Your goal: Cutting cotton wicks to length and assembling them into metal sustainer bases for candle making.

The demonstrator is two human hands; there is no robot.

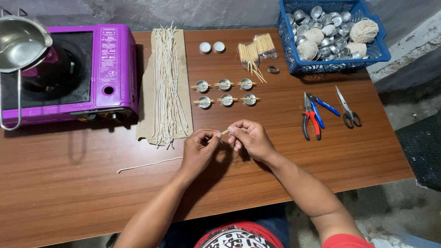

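My left hand and my right hand meet over the front middle of the wooden table, both pinching thin wooden toothpicks between the fingertips. A small metal cup seems to sit under my right hand, mostly hidden. Just beyond my hands stand several small metal cups in two rows, each with toothpicks laid across the rim. A loose piece of white string lies left of my left hand.
White wicks lie on cardboard. A purple portable stove with a metal pot sits far left. Two filled tealights, bagged toothpicks, a blue basket of cups and twine balls, pliers and scissors lie right.
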